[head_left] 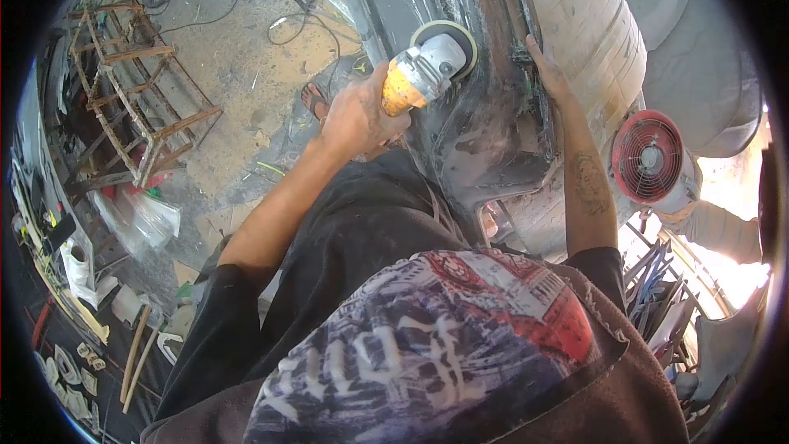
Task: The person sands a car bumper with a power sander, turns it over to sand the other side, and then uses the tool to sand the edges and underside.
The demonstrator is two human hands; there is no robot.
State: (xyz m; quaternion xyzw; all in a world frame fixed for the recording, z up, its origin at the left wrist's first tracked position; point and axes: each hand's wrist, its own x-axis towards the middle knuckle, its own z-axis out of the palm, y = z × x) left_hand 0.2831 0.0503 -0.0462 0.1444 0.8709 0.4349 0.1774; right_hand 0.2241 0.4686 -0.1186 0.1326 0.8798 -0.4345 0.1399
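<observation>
My left hand point(364, 117) is wrapped round the yellow body of an angle grinder point(419, 74) with a grey metal head. The grinder's round disc point(469, 41) lies against a dark, scuffed vehicle body panel point(485, 115) with bare, brownish patches and pale dusty edges. My right hand point(552, 78) rests along the right edge of that panel, with its visible fingers stretched out and no tool showing in it.
A red-rimmed round fan point(649, 156) stands at the right. To the left are a rusty metal frame point(131, 74) and clear plastic point(148, 218) on the floor. A black cable point(325, 29) curls across the concrete near a sandalled foot point(315, 101). Clutter and wooden sticks point(138, 353) lie lower left.
</observation>
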